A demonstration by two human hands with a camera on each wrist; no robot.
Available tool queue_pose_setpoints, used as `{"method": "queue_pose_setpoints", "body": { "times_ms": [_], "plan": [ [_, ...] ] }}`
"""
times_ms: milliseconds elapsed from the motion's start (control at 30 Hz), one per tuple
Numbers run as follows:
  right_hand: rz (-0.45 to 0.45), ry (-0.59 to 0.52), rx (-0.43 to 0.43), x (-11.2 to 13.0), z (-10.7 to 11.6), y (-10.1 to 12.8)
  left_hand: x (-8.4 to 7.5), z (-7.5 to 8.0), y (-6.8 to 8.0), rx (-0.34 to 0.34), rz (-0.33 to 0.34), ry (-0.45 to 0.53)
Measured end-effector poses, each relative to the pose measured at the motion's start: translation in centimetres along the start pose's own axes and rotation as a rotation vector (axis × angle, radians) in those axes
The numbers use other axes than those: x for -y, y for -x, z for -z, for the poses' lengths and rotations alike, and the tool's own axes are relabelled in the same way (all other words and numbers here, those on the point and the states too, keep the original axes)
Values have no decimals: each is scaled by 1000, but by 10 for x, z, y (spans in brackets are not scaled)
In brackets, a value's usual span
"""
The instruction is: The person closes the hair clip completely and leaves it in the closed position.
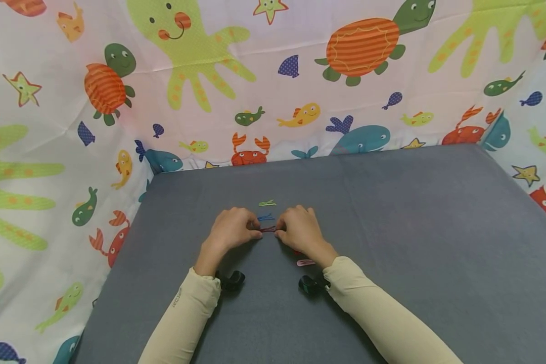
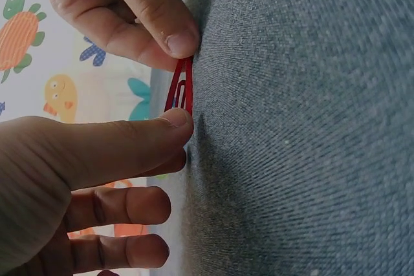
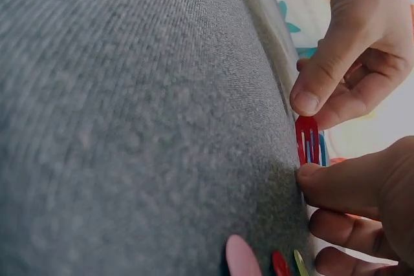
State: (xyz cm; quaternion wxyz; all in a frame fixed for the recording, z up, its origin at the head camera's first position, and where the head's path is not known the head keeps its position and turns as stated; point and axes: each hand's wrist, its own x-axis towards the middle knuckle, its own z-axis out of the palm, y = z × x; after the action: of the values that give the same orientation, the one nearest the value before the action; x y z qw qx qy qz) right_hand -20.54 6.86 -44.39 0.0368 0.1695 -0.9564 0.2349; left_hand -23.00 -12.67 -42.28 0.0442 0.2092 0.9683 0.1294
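From the head view, the left hand and right hand pinch a red hair clip at mid-worktop, with blue and green clips already laid farther off. Both wrist views show the fingers gripping its ends; a pink clip and perhaps two more wait nearer.

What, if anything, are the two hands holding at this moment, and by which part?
A red hair clip: the left hand pinches one end, the right hand the other, low over the grey cloth.

Both arms wear long cream sleeves — snug to the wrist — each with a small black wrist camera strapped beneath.
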Motion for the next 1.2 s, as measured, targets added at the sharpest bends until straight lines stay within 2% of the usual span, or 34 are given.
{"method": "queue_pose_setpoints", "body": {
  "times_ms": [567,833,1200],
  "plan": [
    [-8,-13,-26,-2,-2,-2,-3,-1,-1,4,4,20],
    [-43,-49,-13,-5,-2,-3,-3,0,0,-23,-12,34],
    [-32,-57,-29,-5,0,-2,-2,-1,1,-36,-25,58]
  ]
}}
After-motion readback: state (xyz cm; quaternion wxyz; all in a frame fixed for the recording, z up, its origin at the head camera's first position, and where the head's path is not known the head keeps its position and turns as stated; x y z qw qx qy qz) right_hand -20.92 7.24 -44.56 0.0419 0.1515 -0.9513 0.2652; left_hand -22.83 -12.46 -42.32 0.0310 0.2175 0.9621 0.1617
